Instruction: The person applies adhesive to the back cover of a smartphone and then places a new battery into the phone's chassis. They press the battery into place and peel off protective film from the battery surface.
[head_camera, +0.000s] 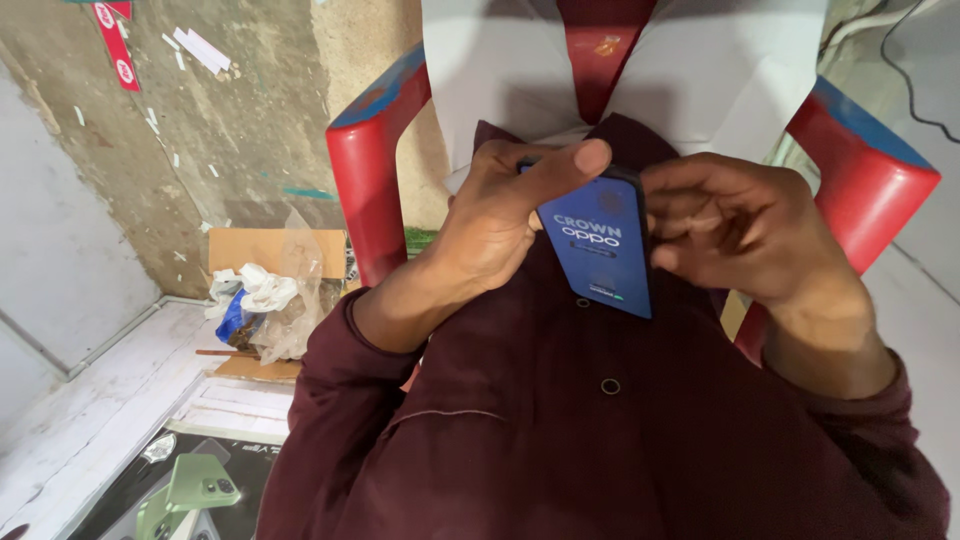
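Blue phone case (600, 245) held upright against maroon shirt (560, 420), between 2 hands. Left hand (500, 215) gripping its left edge, thumb across the top. Right hand (740, 225) touching its right edge, fingers (690, 215) curled. Red chair (365, 180) behind. Plastic bag (270, 310) far left of the case.

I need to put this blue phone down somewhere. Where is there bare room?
Bare white floor lies between the wall and the cardboard box. Nearer, the green-phone poster covers the floor. The lap is crowded: left hand and right hand hold the blue phone.
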